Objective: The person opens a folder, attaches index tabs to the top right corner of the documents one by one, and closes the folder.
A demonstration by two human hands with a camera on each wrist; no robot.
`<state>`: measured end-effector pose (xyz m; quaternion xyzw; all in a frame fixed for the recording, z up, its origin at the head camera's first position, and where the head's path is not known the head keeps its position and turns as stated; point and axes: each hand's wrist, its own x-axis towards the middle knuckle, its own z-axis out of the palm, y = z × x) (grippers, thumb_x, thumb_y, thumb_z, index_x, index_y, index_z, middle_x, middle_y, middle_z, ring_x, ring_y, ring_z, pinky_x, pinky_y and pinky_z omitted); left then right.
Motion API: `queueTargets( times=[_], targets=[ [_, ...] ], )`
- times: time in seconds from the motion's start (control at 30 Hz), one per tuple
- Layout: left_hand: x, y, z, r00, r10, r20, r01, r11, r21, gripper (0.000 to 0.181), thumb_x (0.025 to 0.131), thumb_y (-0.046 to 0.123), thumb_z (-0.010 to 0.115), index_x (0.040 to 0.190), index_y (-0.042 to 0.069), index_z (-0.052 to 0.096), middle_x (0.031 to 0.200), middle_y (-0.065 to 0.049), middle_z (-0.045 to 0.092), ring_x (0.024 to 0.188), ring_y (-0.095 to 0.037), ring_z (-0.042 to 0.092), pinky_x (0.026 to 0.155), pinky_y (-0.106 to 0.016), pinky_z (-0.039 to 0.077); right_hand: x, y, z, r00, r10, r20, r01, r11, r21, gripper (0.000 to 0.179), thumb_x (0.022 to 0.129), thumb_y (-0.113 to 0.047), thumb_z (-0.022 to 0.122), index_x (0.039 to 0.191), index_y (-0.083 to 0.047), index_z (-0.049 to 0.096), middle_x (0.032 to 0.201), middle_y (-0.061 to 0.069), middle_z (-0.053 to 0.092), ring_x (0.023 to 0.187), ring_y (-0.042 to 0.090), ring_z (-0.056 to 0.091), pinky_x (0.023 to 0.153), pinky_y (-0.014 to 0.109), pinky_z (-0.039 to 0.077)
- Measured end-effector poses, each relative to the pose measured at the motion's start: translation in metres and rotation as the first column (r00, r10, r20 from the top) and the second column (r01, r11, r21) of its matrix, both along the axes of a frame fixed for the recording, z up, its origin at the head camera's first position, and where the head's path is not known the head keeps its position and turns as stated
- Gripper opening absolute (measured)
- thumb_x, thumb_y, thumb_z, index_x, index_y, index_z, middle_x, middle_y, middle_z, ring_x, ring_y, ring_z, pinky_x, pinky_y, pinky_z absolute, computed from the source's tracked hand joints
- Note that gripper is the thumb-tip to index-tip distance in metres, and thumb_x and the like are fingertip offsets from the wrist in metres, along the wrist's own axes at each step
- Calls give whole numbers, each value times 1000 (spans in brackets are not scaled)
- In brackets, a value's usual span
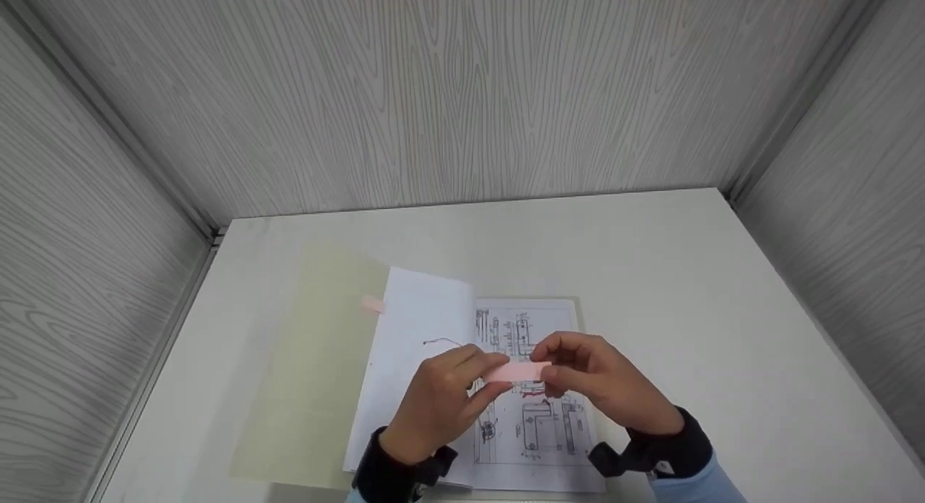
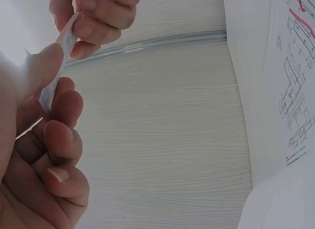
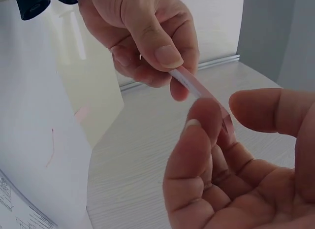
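Note:
A small pad of pink sticky tabs is held level over the open booklet. My left hand pinches its left end between thumb and fingers. At the other end, my right hand has its thumb and curled fingers about the pad. The right wrist view shows the pad's pink edge running between both hands, with the right thumb close to its near end. In the left wrist view a pale printed underside shows. A pink tab sticks out from the edge of the booklet's turned white page.
The booklet's pale yellow cover lies to the left, and its right page bears line drawings with red marks. A white table carries it all. Grey wood-grain panels stand behind and on both sides.

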<state>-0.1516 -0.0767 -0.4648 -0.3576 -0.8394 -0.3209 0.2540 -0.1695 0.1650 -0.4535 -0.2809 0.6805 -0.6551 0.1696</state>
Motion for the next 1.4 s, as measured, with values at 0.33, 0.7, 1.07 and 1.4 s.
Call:
queueTargets(
  times=[0.33,0.7,1.07,1.4],
  targets=[
    [2,-3,1,999,-15,41,14,1000,8,27,83,22,77,105,8,73,78,4,66,61,-9,51,56,-12,41,5,1,2,997,-66,-29,68,996,60,15,95,-12,60,104,-1,63,87,15,63,72,23,59,69,33,54],
    [3,4,0,1000,-29,-1,29,999,17,26,85,22,74,106,8,72,83,3,68,67,-7,56,64,-14,48,7,-5,0,989,-131,-65,134,990,43,13,93,-11,63,99,-1,60,77,17,58,63,26,53,58,26,48],
    [4,7,-1,997,-65,44,61,994,86,22,90,24,69,105,8,68,86,2,69,64,-4,54,61,-11,47,9,-6,3,980,-186,-78,188,982,24,16,97,-13,56,104,1,57,84,15,57,69,25,55,63,28,51],
    [7,8,3,1000,-12,-14,14,994,112,21,89,24,70,102,8,68,84,1,68,63,-7,57,61,-15,49,15,-11,6,973,-226,-55,226,974,0,22,99,-15,54,113,2,53,91,16,59,75,27,60,67,36,56]
  ],
)
